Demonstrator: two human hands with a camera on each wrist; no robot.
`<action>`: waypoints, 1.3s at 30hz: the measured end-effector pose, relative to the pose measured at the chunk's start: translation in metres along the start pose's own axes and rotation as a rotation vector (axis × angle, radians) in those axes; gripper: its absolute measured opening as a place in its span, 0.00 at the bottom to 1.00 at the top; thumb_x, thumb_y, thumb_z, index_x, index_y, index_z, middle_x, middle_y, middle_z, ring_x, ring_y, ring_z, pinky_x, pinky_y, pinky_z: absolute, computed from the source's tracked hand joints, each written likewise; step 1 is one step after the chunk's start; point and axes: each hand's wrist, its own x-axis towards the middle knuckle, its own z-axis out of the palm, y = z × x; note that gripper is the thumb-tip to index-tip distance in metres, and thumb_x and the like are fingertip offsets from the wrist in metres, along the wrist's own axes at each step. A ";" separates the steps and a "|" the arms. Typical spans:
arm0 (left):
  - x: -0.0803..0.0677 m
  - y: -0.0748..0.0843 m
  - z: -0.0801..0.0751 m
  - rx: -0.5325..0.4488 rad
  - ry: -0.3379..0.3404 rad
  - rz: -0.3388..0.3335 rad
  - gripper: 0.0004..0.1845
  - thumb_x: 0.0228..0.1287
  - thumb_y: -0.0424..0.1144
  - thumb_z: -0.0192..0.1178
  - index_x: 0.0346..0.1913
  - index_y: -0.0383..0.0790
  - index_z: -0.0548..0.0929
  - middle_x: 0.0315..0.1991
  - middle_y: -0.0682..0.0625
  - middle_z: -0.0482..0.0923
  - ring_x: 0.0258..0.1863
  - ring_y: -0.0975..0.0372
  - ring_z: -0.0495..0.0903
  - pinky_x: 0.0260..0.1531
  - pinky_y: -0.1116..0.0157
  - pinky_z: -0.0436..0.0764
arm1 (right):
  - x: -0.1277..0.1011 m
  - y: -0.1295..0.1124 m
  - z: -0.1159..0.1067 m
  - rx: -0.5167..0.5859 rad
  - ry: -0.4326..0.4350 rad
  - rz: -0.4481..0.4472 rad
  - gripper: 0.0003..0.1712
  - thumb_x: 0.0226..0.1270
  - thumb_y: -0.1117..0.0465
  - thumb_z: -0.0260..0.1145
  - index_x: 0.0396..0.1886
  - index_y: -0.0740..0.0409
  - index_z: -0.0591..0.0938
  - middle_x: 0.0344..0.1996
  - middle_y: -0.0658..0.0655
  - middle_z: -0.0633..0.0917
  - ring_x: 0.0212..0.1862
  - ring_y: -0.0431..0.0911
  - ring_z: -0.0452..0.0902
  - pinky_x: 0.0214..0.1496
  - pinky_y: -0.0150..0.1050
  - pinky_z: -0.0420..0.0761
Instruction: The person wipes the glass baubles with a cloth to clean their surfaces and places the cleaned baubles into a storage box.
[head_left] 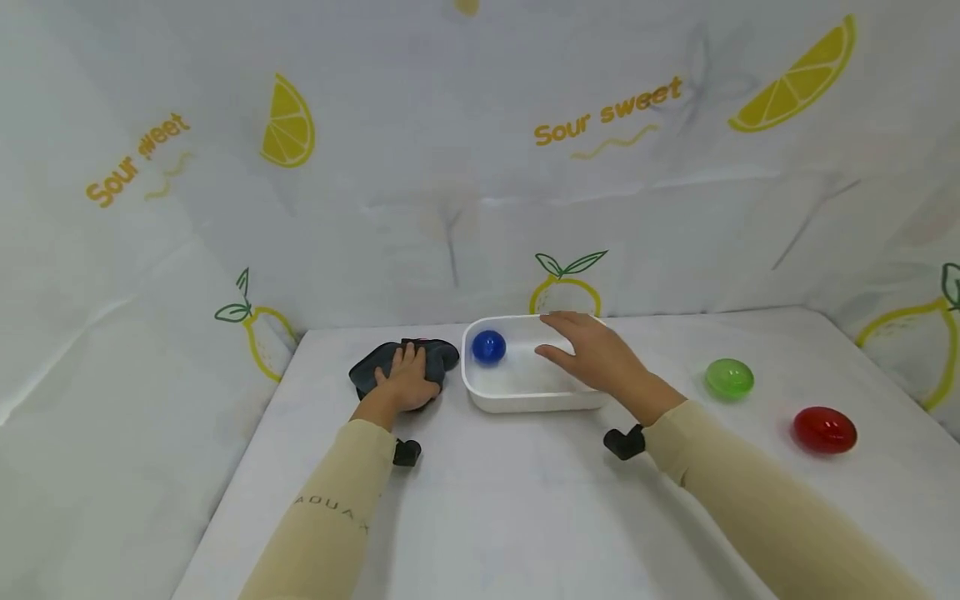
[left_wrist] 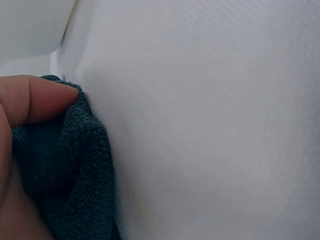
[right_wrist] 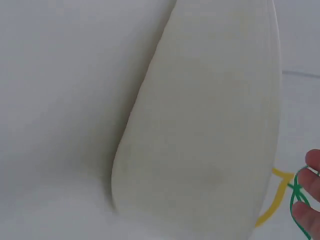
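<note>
My left hand (head_left: 406,379) lies flat on a dark grey cloth (head_left: 444,355) on the white table, left of a white rectangular tub (head_left: 517,398). In the left wrist view the thumb (left_wrist: 37,97) presses the cloth (left_wrist: 70,165) against the table. A blue ball (head_left: 488,347) sits in the tub's far left corner. My right hand (head_left: 592,350) hovers over the tub's right part with fingers straight and spread, holding nothing. The right wrist view shows the tub's wall (right_wrist: 210,130) and two fingertips (right_wrist: 307,200) at the edge.
A green ball (head_left: 729,378) and a red ball (head_left: 824,430) lie on the table to the right of the tub. Lemon-print sheets wall in the table at the back and both sides. The table's front half (head_left: 517,508) is bare.
</note>
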 end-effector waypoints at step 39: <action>0.000 0.001 0.003 -0.046 -0.002 -0.006 0.47 0.63 0.45 0.57 0.79 0.38 0.42 0.80 0.41 0.30 0.78 0.47 0.28 0.69 0.34 0.31 | -0.099 0.169 -0.041 0.005 -0.310 0.597 0.62 0.66 0.27 0.51 0.72 0.80 0.51 0.63 0.88 0.54 0.63 0.81 0.54 0.62 0.73 0.61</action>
